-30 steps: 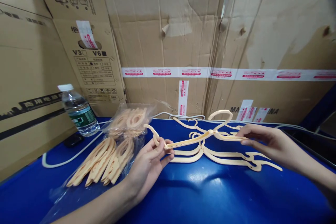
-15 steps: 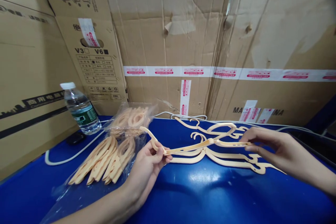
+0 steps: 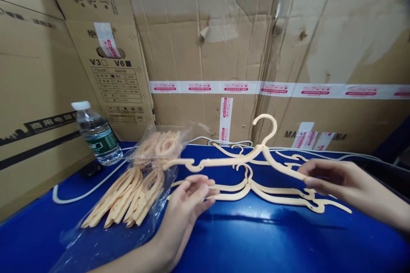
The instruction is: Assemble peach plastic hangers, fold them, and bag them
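My right hand (image 3: 333,181) pinches one end of a cream plastic folding hanger (image 3: 230,161), held up above the table with its hook upward. The hanger's left arm is unfolded, with a notched tip reaching out to the left. Just below that arm is my left hand (image 3: 192,198), fingers loosely bent and apart, holding nothing. Behind and under the raised hanger, several more cream hangers (image 3: 269,195) lie unfolded on the blue table, partly overlapping.
On the left, clear plastic bags (image 3: 156,140) hold several folded hangers (image 3: 115,196). A water bottle (image 3: 98,136) stands beside a small black object (image 3: 91,169). White cable (image 3: 64,201) runs across the table (image 3: 256,239). Cardboard boxes (image 3: 205,51) wall off the back and left.
The hanger has turned so its hook points up and its left arm is higher. My left hand has let go of it and sits lower. My right hand keeps its grip.
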`<state>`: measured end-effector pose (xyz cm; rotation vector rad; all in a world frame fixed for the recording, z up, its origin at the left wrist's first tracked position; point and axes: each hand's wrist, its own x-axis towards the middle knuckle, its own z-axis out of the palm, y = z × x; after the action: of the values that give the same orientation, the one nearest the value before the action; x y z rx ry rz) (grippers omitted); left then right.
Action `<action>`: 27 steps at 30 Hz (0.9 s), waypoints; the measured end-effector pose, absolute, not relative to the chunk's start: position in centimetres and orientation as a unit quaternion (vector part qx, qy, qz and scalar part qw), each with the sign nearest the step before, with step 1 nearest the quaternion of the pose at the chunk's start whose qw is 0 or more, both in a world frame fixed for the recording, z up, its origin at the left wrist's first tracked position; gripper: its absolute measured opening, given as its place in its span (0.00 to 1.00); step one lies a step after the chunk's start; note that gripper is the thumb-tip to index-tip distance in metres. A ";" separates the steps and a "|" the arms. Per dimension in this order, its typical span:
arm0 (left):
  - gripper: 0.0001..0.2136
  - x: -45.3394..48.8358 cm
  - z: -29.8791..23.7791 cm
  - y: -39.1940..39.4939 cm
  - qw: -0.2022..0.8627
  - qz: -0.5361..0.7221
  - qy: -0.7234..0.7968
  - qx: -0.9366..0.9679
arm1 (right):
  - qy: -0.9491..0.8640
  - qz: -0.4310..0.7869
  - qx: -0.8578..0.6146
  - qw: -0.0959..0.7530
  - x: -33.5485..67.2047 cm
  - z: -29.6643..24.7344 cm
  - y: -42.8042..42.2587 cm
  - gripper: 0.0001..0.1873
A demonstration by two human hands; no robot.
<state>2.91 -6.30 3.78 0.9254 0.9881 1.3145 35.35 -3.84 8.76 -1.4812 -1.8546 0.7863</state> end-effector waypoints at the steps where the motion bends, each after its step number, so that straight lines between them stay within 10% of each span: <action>1: 0.05 3.1 3.5 -6.8 0.561 0.519 0.426 0.484 | -0.702 0.312 -0.561 0.308 35.7 8.9 -3.7 0.24; 9: 0.12 3.4 -0.7 -8.0 -0.068 0.353 0.182 0.915 | -0.723 0.410 -0.540 0.132 37.9 8.0 -3.1 0.14; 27: 0.25 2.2 -0.6 -7.4 -0.178 0.216 0.282 0.918 | -0.803 0.147 -0.577 0.018 34.7 6.0 -3.6 0.06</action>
<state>2.18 -7.41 -0.57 3.2641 1.0027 0.7686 34.72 -3.55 6.01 -1.7922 -2.4960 0.4571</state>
